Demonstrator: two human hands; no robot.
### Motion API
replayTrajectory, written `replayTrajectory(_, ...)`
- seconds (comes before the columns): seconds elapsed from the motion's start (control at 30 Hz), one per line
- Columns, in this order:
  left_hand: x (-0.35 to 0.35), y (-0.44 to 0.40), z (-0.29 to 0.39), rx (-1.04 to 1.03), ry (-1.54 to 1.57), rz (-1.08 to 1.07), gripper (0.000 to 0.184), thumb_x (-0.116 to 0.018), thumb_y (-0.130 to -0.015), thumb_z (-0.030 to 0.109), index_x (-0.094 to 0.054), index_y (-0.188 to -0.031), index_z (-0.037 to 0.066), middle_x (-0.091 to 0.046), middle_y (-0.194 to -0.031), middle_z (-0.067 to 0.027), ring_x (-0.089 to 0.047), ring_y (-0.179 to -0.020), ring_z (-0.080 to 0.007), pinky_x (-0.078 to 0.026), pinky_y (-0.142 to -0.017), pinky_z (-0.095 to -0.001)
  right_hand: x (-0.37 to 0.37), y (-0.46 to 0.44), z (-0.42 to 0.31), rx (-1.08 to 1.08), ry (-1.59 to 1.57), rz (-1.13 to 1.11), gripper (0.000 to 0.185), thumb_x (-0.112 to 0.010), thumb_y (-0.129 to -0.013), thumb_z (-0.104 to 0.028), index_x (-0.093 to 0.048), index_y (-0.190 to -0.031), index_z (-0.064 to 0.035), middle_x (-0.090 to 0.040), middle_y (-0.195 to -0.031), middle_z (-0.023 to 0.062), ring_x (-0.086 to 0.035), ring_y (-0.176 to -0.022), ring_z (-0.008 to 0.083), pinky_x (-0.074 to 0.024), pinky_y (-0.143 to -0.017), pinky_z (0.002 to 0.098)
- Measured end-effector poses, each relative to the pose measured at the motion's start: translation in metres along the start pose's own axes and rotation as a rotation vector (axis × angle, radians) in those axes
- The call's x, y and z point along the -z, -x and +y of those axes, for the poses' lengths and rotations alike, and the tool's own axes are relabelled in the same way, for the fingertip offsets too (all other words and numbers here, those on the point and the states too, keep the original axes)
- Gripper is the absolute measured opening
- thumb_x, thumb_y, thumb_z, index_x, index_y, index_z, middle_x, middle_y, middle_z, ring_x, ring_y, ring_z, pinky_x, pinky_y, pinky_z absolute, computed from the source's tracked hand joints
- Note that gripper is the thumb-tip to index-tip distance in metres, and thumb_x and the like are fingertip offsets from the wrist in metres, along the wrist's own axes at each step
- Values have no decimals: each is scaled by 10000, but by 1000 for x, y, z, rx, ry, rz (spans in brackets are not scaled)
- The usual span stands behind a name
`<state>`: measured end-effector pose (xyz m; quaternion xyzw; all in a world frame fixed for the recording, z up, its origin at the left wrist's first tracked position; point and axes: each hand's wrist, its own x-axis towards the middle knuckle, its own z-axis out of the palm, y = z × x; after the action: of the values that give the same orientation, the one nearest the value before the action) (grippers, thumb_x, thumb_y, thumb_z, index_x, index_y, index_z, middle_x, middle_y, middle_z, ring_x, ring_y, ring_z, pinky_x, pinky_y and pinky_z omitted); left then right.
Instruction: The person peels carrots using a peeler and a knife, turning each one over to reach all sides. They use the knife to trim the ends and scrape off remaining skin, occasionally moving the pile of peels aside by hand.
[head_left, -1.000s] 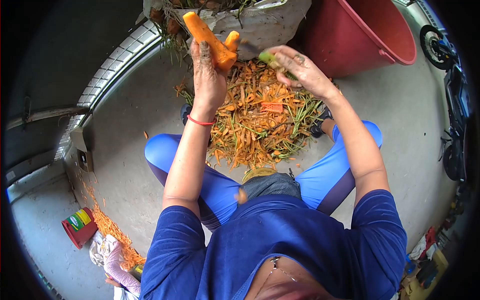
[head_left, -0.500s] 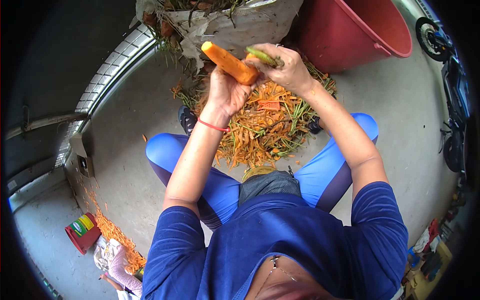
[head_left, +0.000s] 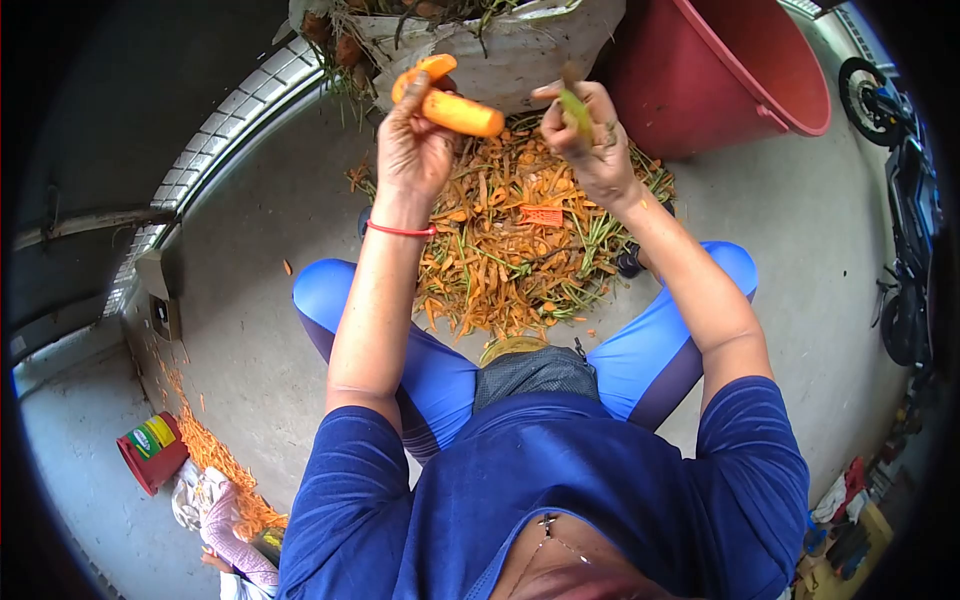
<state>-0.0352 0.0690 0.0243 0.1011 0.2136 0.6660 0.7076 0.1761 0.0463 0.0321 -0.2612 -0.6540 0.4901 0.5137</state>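
Both hands have drawn apart since the earlier frame, and the forked carrot [head_left: 462, 113] has turned so its long end points toward the right hand [head_left: 605, 165]. Fingers and thumb of the left hand [head_left: 412, 160] pinch the carrot in front of the white sack [head_left: 500, 60]. The right hand curls around a green-handled tool [head_left: 576, 114], its tip blurred, near the red tub [head_left: 670, 95]. Below both hands, orange peelings [head_left: 490, 260] and green stems [head_left: 598, 235] lie heaped on the floor [head_left: 250, 260].

- Near three o'clock, we see a motorcycle [head_left: 908, 190].
- At eight, we spot a labelled red bucket [head_left: 153, 452].
- Between seven and eight, another person [head_left: 237, 532].
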Motion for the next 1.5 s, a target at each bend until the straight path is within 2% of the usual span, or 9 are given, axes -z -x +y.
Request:
replayTrajectory(0.1, 0, 3, 22, 61, 54, -170, 311, -493, -955, 239, -508, -1136, -13, -625, -998, -147, -649, -835, -235, -564, -765, -356, 2, -1, -5, -241, 166, 36, 466, -436, -977, -440, -425, -1266, -75, -519, -744, 5, -505, -661, 87, -445, -634, 271)
replayTrajectory(0.37, -9, 15, 1, 35, -51, -17, 358, -342, -1016, 282, -444, -1307, 99, -585, -1131, -69, -618, -908, -183, -534, -807, -310, -17, -3, -11, -144, 327, -111, 242, -579, -926, -240, -617, -1141, -135, -673, -1055, 26, -665, -915, 199, -510, -779, 307)
replayTrajectory(0.5, 8, 9, -6, -27, -121, -242, 385, -337, -1017, 267, -416, -1337, 68, -569, -1164, -102, -617, -922, -207, -542, -789, -327, -20, -3, -13, -144, 395, -155, 232, -579, -925, -215, -628, -1135, -129, -671, -1040, 28, -648, -885, 177, -512, -764, 293)
replayTrajectory(0.57, -1, 13, -9, -30, -107, -83, 382, -334, -1019, 279, -422, -1335, 82, -573, -1147, -94, -623, -867, -200, -549, -759, -331, -20, -2, -12, -116, 430, -178, 257, -556, -943, -161, -611, -1181, -81, -655, -1079, 27, -614, -827, 91, -503, -723, 238)
replayTrajectory(0.87, -6, 17, -15, -1, -152, 24, 349, -318, -1027, 296, -446, -1271, 81, -563, -1154, -70, -562, -1036, -181, -471, -915, -341, -20, -4, -3, -102, 628, -75, 215, -592, -904, -260, -643, -1103, -199, -677, -987, 27, -653, -891, 259, -530, -747, 355)
replayTrajectory(1.07, 1, 17, -21, -12, -188, 56, 333, -324, -1026, 308, -460, -1231, 84, -557, -1130, -69, -560, -1030, -189, -463, -925, -345, -22, -5, 1, -144, 671, -61, 216, -585, -910, -275, -628, -1107, -197, -674, -1000, 46, -654, -911, 246, -518, -758, 346)
replayTrajectory(1.27, 7, 12, -18, -25, -251, 27, 323, -334, -1023, 314, -434, -1235, 92, -536, -1149, -74, -550, -1032, -193, -480, -881, -361, -17, -7, -1, -482, -19, -91, 221, -567, -939, -237, -614, -1126, -129, -677, -951, 35, -618, -863, 121, -469, -781, 289)
replayTrajectory(1.37, -1, 13, -17, -82, -206, 48, 324, -332, -1023, 313, -426, -1240, 91, -531, -1159, -76, -550, -1035, -206, -485, -873, -373, -17, -6, -17, -450, 217, -137, 224, -556, -947, -216, -610, -1130, -100, -671, -926, 15, -573, -831, 98, -458, -785, 277)
replayTrajectory(1.5, 3, 13, -21, -92, -228, 55, 334, -328, -1023, 320, -421, -1242, 85, -525, -1172, -92, -546, -1045, -224, -475, -899, -381, -20, -1, -8, -215, 526, -71, 222, -557, -932, -295, -626, -1110, -181, -684, -957, 50, -659, -880, 213, -509, -754, 334)
